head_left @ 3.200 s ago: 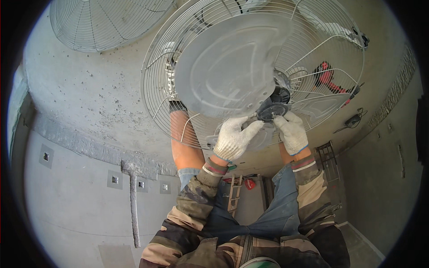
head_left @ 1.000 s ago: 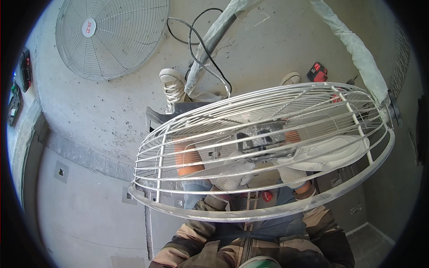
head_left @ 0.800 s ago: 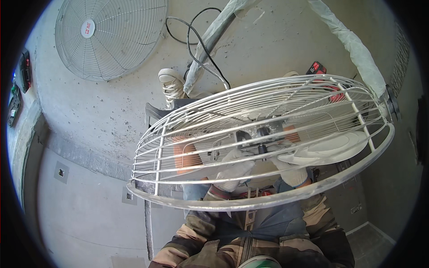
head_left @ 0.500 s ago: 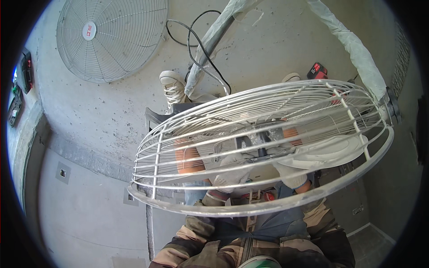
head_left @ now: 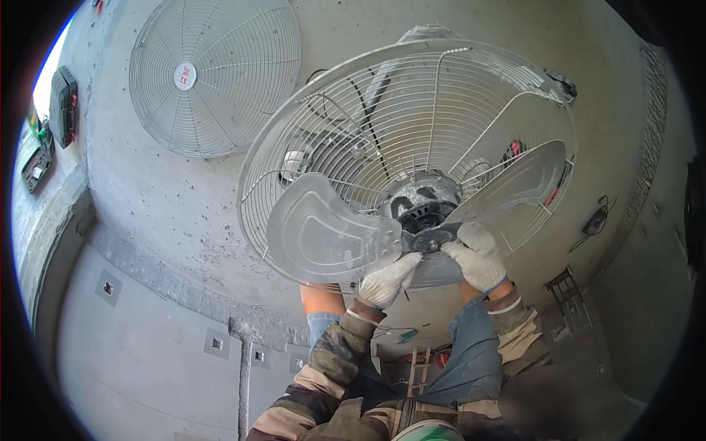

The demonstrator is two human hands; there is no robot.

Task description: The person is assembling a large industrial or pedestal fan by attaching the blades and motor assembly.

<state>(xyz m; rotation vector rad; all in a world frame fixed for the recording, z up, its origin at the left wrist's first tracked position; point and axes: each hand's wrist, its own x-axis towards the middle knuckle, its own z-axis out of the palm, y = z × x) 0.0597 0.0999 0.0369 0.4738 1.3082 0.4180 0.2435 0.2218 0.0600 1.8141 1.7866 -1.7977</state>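
Your white-gloved left hand [head_left: 388, 282] and right hand [head_left: 479, 259] pinch the black hub [head_left: 434, 239] of the broad grey fan blades [head_left: 334, 228], before the dusty black motor [head_left: 419, 192] and round wire cage [head_left: 412, 110]. Blades look light, stiff, probably slippery; grip the hub, since thin edges may bend.

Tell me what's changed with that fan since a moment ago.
The wire cage has tipped back, away from the camera, so its open front and the blades show more fully. I see no clear grip or release: the left hand and right hand remain by the dark hub. The loose grille still lies on the floor.
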